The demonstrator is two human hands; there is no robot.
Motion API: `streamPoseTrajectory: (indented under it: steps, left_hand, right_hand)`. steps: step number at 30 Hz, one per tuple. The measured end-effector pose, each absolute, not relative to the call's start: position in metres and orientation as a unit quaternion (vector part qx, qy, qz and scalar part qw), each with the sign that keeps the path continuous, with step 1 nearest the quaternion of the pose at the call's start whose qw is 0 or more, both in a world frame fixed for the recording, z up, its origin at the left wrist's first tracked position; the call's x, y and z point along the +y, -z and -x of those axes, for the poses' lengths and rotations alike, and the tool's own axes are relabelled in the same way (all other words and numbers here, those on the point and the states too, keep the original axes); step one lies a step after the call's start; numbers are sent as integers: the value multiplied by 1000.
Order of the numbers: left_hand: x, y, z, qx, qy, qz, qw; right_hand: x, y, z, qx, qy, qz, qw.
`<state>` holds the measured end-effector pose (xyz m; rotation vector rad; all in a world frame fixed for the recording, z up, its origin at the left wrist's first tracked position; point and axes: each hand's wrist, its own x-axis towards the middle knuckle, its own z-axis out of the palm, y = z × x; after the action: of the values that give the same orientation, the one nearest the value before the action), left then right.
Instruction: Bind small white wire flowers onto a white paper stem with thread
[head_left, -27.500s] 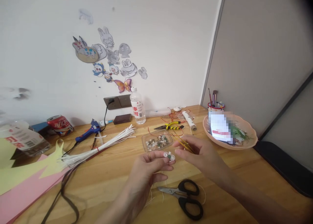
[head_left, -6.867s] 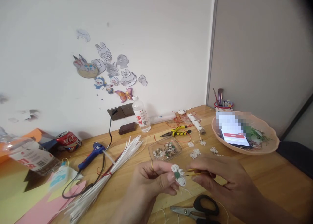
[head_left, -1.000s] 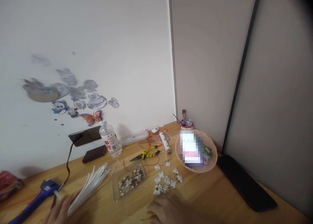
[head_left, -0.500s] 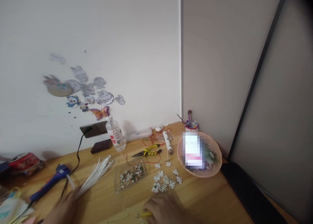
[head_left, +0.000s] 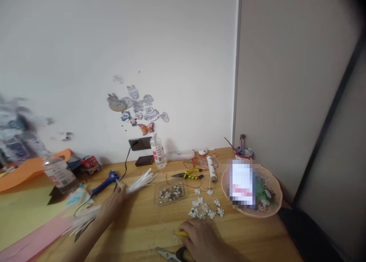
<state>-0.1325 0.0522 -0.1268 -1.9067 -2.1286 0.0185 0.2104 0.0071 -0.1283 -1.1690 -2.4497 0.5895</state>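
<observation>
My left hand [head_left: 113, 203] reaches over the wooden table, its fingers closed at the near end of a bundle of white strips [head_left: 141, 181]. My right hand [head_left: 200, 235] lies near the front, closed around a small yellow tool [head_left: 182, 233]. Under and beside it are dark-handled scissors [head_left: 168, 254]. White flower-shaped pieces [head_left: 205, 208] are grouped just beyond the right hand. Between the hands and further back stands a clear tray [head_left: 170, 193] of beads.
A blue glue gun [head_left: 105, 182] with its cord lies left, near a red can [head_left: 90, 165] and a bottle [head_left: 60, 174]. Another bottle [head_left: 158, 151], yellow-black pliers [head_left: 188, 174] and a patterned roll [head_left: 212, 169] stand or lie behind. At right is a pink basket [head_left: 278, 201].
The view has swung left and back, bringing coloured paper, a second bottle and the scissors into sight. My left hand has moved further over the table, toward the strips.
</observation>
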Motion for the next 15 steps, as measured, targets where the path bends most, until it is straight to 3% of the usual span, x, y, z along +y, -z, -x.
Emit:
streamPoseTrajectory:
  steps: [7, 15]
  left_hand:
    - [58, 72, 136, -783, 39, 620, 22]
    - [58, 24, 138, -782, 216, 531, -245]
  right_hand:
    - [5, 129, -212, -866, -220, 411, 179]
    - [1, 123, -213, -868, -218, 405, 189]
